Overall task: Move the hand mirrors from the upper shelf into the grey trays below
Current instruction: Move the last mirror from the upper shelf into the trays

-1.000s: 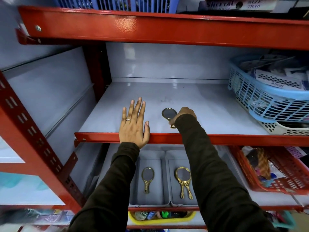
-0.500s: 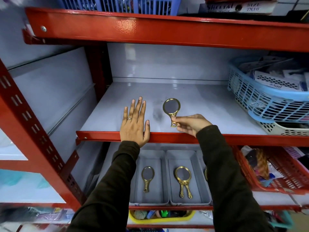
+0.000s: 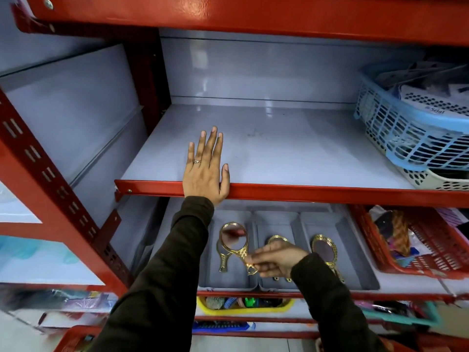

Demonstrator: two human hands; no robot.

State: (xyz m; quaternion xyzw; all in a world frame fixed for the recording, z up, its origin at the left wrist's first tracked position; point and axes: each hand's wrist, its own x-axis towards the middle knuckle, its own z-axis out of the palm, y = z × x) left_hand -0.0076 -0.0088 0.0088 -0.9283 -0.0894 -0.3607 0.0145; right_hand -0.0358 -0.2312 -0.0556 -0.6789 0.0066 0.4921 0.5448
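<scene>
My right hand (image 3: 275, 257) pinches a gold hand mirror (image 3: 234, 241) by its handle, over the left grey tray (image 3: 229, 282). My left hand (image 3: 204, 171) lies flat, fingers spread, on the upper shelf (image 3: 291, 153) edge.

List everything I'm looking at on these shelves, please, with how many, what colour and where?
hand mirrors: four visible, gold; one held above the left grey tray, one lying in that tray, one in the middle tray partly hidden by the hand, one in the right tray
grey trays: three, side by side on the lower shelf
upper shelf: one, pale grey with red front edge
blue basket: one, right of upper shelf
white basket: one, under the blue one
red basket: one, right of the trays
yellow tray: one, below the trays
left hand: flat on the upper shelf edge
right hand: pinching the held mirror's handle
</scene>
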